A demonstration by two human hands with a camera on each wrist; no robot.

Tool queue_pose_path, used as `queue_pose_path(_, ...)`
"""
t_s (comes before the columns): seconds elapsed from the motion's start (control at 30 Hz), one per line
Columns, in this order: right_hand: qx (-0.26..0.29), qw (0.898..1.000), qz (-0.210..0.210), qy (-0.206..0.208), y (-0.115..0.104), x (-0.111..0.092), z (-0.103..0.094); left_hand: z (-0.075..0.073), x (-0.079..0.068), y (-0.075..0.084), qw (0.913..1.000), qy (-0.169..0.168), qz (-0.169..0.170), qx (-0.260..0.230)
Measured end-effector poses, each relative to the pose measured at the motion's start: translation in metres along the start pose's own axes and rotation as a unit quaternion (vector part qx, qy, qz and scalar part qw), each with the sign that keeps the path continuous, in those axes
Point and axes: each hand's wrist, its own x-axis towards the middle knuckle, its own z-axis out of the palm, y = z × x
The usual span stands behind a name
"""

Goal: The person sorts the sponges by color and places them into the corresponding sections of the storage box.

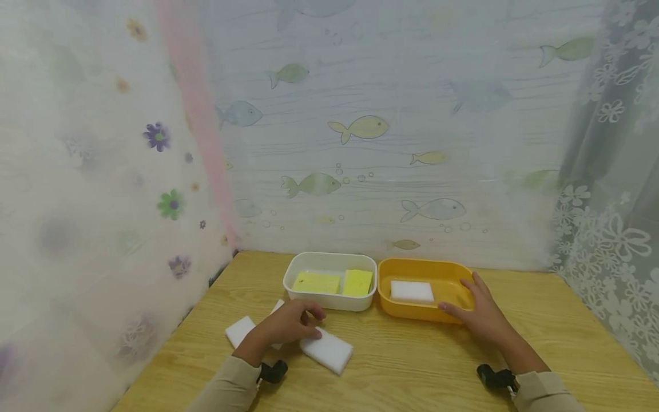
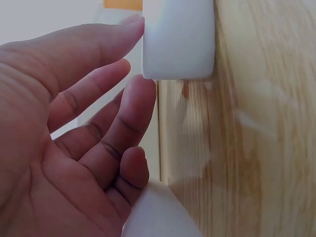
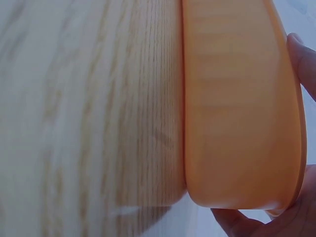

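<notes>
Head view: white sponge (image 1: 329,351), flat, oblong, square-cornered.

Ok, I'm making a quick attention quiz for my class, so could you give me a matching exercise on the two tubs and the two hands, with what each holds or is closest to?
Column one:
1. White tub
2. Orange tub
3. Left hand
4. Right hand

Column two:
A. Holds one end of a tub
B. Contains one white sponge
C. At a loose white sponge on the table
D. Contains two yellow sponges

Pairs: 1-D, 2-B, 3-C, 4-A.
</notes>
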Motion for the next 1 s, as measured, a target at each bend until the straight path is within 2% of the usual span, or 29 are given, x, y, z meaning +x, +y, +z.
queue_pose_path(0.3, 0.001, 1.000, 0.001, 0.001, -0.0001, 0.0001, -0.0003, -0.0006, -0.0003, 0.0040, 0.9999, -0.007, 0.001, 0.008)
queue_pose_path(0.6, -0.005, 1.000, 0.003, 0.002, 0.0008, 0.0007, 0.0000, -0.0053, -0.0034, 0.0016, 0.9965, -0.071, 0.014, -0.043)
queue_pose_path(0.73, -0.003, 1.000, -0.001, 0.002, 0.0007, 0.0004, 0.0000, -0.0064, -0.0056, 0.0045, 0.9952, -0.087, 0.016, -0.043)
queue_pose_path(1.0, 0.005, 1.000, 0.001, -0.001, -0.0004, -0.0005, -0.0002, -0.0077, -0.0090, 0.0072, 0.9924, -0.113, -0.003, -0.048)
